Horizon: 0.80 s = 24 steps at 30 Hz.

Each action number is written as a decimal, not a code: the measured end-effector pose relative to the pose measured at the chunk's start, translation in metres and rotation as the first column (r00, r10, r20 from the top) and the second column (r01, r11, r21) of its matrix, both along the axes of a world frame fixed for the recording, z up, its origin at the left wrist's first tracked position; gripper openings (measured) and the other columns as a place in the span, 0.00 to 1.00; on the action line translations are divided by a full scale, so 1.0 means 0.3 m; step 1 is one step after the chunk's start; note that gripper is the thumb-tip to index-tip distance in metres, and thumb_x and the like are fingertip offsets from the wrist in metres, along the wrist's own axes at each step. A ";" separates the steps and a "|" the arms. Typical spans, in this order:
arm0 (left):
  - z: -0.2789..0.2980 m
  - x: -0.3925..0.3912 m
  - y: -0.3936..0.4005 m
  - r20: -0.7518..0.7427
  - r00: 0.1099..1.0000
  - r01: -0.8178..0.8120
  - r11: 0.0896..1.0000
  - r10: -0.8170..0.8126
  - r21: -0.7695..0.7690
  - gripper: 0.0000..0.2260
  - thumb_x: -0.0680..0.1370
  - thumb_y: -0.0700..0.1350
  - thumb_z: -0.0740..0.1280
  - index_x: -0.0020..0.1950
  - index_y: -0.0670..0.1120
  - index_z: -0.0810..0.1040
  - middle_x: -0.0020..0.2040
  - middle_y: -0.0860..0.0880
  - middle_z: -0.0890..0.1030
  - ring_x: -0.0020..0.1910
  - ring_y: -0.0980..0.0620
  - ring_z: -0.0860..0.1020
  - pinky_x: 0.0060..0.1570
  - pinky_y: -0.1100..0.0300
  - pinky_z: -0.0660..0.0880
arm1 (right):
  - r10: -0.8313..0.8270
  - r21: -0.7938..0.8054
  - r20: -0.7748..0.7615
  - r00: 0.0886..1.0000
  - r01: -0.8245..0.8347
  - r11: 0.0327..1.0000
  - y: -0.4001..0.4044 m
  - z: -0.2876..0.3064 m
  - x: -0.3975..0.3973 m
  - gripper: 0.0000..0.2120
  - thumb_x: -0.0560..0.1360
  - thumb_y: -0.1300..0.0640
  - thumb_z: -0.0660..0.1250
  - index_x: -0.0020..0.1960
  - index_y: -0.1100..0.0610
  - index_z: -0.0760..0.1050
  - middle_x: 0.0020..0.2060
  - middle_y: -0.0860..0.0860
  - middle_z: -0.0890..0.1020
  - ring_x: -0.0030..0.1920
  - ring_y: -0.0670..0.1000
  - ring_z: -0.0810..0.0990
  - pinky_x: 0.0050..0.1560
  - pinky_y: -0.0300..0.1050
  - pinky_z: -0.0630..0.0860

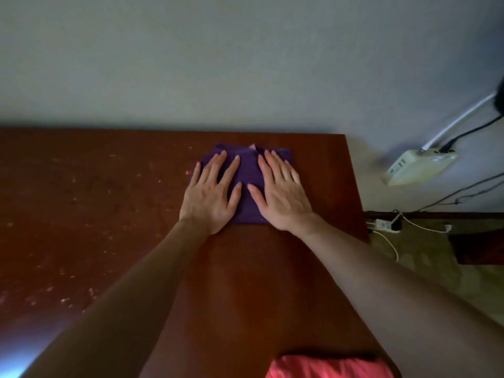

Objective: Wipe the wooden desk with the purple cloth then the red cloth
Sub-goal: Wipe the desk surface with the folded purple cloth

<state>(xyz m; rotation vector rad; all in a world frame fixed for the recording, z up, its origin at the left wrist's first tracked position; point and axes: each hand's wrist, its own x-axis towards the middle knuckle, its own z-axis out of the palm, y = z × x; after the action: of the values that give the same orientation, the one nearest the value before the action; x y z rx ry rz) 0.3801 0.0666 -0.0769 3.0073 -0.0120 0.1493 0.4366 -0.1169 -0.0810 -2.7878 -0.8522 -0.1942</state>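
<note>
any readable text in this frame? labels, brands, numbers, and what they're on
None readable.
Power strip on the floor by the wall: a small bluish mark near its far end, too blurred to read.
Purple cloth under both hands: a pale tag at its far edge, no legible print.
Red cloth, desk, wall: no text visible.

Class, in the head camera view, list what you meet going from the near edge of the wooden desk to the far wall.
Red cloth at the near edge → bare brown wooden desk → left hand and right hand flat on the folded purple cloth → grey wall.
</note>
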 end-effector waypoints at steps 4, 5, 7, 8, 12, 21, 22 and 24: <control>0.012 0.162 0.108 -0.012 0.998 -0.058 0.998 0.058 0.037 0.31 0.81 0.60 0.44 0.82 0.51 0.57 0.82 0.44 0.60 0.81 0.46 0.58 0.80 0.44 0.51 | 0.025 0.015 0.027 0.999 -0.025 1.000 0.130 -0.008 0.184 0.35 0.82 0.40 0.48 0.79 0.63 0.64 0.78 0.61 0.68 0.80 0.59 0.65 0.80 0.56 0.59; 0.012 0.185 0.128 -0.019 0.998 -0.056 0.998 0.057 0.039 0.31 0.81 0.61 0.44 0.83 0.51 0.56 0.82 0.44 0.59 0.81 0.47 0.58 0.80 0.44 0.51 | 0.024 0.011 0.024 0.999 -0.024 1.000 0.151 -0.014 0.204 0.35 0.82 0.40 0.48 0.79 0.63 0.64 0.78 0.61 0.68 0.80 0.59 0.64 0.80 0.56 0.58; 0.003 0.214 0.157 -0.021 0.999 -0.045 0.998 0.045 0.040 0.31 0.81 0.61 0.43 0.83 0.50 0.56 0.82 0.43 0.59 0.81 0.46 0.57 0.80 0.45 0.51 | 0.015 0.002 0.022 1.000 -0.015 1.000 0.172 -0.026 0.226 0.35 0.82 0.40 0.48 0.79 0.63 0.63 0.78 0.61 0.67 0.80 0.59 0.63 0.81 0.57 0.57; -0.001 0.219 0.165 -0.015 0.999 -0.037 0.999 0.037 0.038 0.31 0.81 0.60 0.44 0.83 0.49 0.56 0.82 0.43 0.59 0.81 0.46 0.57 0.80 0.45 0.51 | 0.012 0.000 0.025 1.000 -0.012 1.000 0.177 -0.029 0.230 0.36 0.82 0.40 0.47 0.80 0.63 0.63 0.79 0.61 0.67 0.80 0.59 0.63 0.81 0.57 0.56; -0.002 0.198 0.164 -0.022 1.000 -0.009 1.000 0.009 -0.008 0.32 0.82 0.60 0.43 0.83 0.46 0.55 0.82 0.41 0.56 0.82 0.44 0.54 0.81 0.47 0.49 | -0.026 -0.041 -0.022 0.999 0.025 0.999 0.182 -0.013 0.194 0.38 0.81 0.39 0.42 0.82 0.61 0.57 0.81 0.59 0.61 0.83 0.57 0.57 0.82 0.55 0.50; -0.014 -0.314 0.189 -0.036 0.998 0.037 0.990 -0.043 -0.136 0.29 0.84 0.58 0.48 0.83 0.46 0.55 0.82 0.41 0.55 0.82 0.43 0.54 0.80 0.46 0.53 | -0.097 -0.054 -0.045 0.994 0.094 0.994 0.202 -0.013 -0.349 0.34 0.84 0.41 0.48 0.82 0.61 0.57 0.82 0.58 0.60 0.83 0.56 0.56 0.83 0.56 0.53; -0.012 -0.403 0.190 -0.039 0.999 0.031 0.989 -0.037 -0.147 0.28 0.85 0.57 0.49 0.83 0.46 0.55 0.82 0.41 0.55 0.82 0.44 0.54 0.80 0.45 0.54 | -0.098 -0.060 -0.050 0.994 0.095 0.994 0.205 -0.011 -0.438 0.33 0.85 0.41 0.48 0.82 0.61 0.56 0.82 0.58 0.59 0.83 0.55 0.55 0.83 0.56 0.54; -0.004 -0.588 0.187 -0.039 0.999 0.028 0.985 -0.035 -0.170 0.28 0.85 0.56 0.51 0.83 0.46 0.55 0.83 0.42 0.55 0.82 0.44 0.53 0.80 0.44 0.55 | -0.101 -0.055 -0.065 0.993 0.097 0.994 0.205 0.000 -0.630 0.32 0.85 0.42 0.50 0.83 0.61 0.56 0.82 0.58 0.58 0.83 0.55 0.54 0.82 0.57 0.55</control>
<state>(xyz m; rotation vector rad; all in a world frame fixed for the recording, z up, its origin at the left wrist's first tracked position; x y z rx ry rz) 0.2037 0.1227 -0.0780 2.8383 -0.0413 0.0799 0.2476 -0.0554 -0.0809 -2.8694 -0.7133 -0.0941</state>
